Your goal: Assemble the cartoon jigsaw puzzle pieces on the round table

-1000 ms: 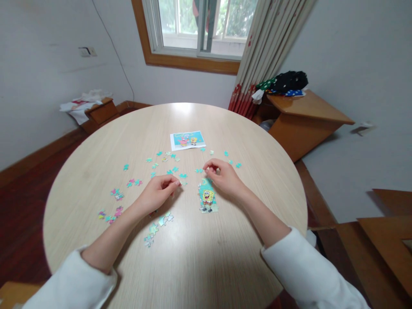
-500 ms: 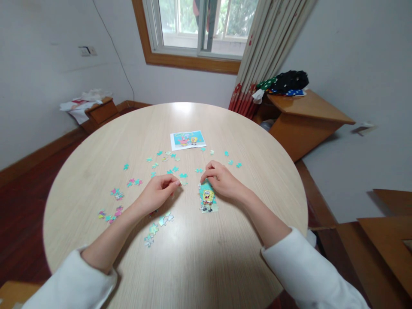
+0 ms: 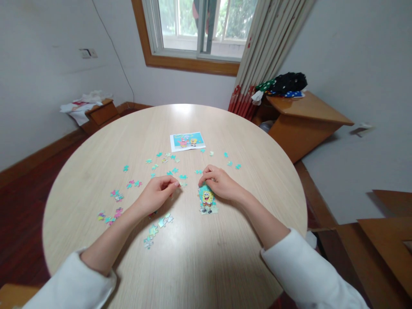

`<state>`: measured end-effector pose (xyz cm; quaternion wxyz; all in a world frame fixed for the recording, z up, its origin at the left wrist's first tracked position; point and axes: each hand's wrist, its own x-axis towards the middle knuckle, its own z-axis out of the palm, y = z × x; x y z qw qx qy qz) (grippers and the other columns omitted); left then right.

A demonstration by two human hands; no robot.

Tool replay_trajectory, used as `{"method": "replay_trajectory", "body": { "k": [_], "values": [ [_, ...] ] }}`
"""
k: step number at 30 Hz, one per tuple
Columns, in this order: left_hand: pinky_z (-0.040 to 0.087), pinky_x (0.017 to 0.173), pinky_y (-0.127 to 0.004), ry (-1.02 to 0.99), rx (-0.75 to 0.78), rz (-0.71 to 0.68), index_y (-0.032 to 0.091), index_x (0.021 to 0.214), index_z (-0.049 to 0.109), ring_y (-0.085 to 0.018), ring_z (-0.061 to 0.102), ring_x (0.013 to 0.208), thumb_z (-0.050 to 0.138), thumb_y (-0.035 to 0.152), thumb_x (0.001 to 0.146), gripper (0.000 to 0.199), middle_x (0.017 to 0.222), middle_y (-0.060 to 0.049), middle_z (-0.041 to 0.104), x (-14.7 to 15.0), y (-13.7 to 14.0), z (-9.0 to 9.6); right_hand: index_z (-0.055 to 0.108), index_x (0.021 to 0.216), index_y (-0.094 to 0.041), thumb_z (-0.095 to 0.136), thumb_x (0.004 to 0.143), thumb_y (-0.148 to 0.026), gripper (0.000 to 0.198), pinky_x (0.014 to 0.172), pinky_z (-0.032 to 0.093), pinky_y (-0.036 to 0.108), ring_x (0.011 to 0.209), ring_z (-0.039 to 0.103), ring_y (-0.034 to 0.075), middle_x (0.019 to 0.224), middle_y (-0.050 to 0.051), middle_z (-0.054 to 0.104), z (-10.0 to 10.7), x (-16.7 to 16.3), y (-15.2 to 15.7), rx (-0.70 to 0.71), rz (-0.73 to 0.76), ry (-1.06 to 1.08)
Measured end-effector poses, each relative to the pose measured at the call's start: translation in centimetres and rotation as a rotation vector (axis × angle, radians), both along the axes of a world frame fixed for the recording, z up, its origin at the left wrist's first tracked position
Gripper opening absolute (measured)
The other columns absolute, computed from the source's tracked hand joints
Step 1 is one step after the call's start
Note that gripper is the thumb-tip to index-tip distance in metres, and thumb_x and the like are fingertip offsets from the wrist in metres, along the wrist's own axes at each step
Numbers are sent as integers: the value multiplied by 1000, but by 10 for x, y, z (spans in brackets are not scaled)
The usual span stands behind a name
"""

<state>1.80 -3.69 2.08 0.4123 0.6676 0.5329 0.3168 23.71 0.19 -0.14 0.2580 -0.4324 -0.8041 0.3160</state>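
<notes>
A partly joined jigsaw puzzle [image 3: 207,201] lies on the table, a narrow upright strip with a yellow cartoon figure on turquoise. Over its upper end is my right hand [image 3: 216,180], fingers pinched on a puzzle piece at the strip's top left corner; the fingers mostly hide that piece. To the left, my left hand [image 3: 160,192] hovers low with thumb and forefinger pressed together. Whatever is between them is too small to make out. Just beside those fingertips lies a pale green puzzle piece [image 3: 183,185].
Loose turquoise pieces [image 3: 183,177] are scattered beyond my hands, pink ones [image 3: 118,212] at the left and pale ones [image 3: 153,230] nearer me. A printed reference picture [image 3: 187,141] lies farther back on the round table [image 3: 244,240]. A wooden cabinet [image 3: 309,111] stands beyond the right edge.
My right hand has shifted slightly left and down at the strip's top corner. My left hand stays nearly where it was, still pinched. The whole view has tilted a little.
</notes>
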Motion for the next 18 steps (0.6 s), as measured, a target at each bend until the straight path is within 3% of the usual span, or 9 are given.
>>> {"method": "replay_trajectory", "body": {
  "k": [6, 9, 14, 18],
  "values": [
    [31, 47, -24, 15, 2, 25, 18, 64, 59, -10, 39, 46, 49, 43, 75, 29, 48, 4, 45, -4, 3, 1, 72, 65, -20, 46, 73, 4, 36, 79, 39, 30, 79, 53, 13, 80, 2, 55, 0, -1, 0, -20, 5, -50],
    [30, 48, -24, 13, 30, 44, 18, 62, 59, -11, 38, 47, 50, 43, 73, 29, 47, 4, 44, -9, 5, 3, 70, 67, -19, 45, 74, 1, 33, 78, 39, 30, 79, 54, 13, 81, 2, 57, 0, -1, 1, -32, -20, 69],
    [30, 49, -24, -27, 44, 118, 18, 65, 61, -11, 40, 48, 53, 44, 72, 29, 48, 4, 46, -20, 9, 7, 66, 68, -20, 46, 72, -9, 23, 73, 39, 30, 75, 52, 13, 76, 0, 59, 3, 1, 8, -39, -252, 365],
    [29, 48, -24, -75, 56, 184, 17, 65, 62, -10, 38, 47, 57, 46, 70, 29, 48, 4, 46, -27, 12, 9, 64, 67, -20, 52, 67, -19, 12, 62, 36, 27, 63, 46, 11, 66, -2, 55, 7, 4, 13, -200, -414, 600]
  ]
}}
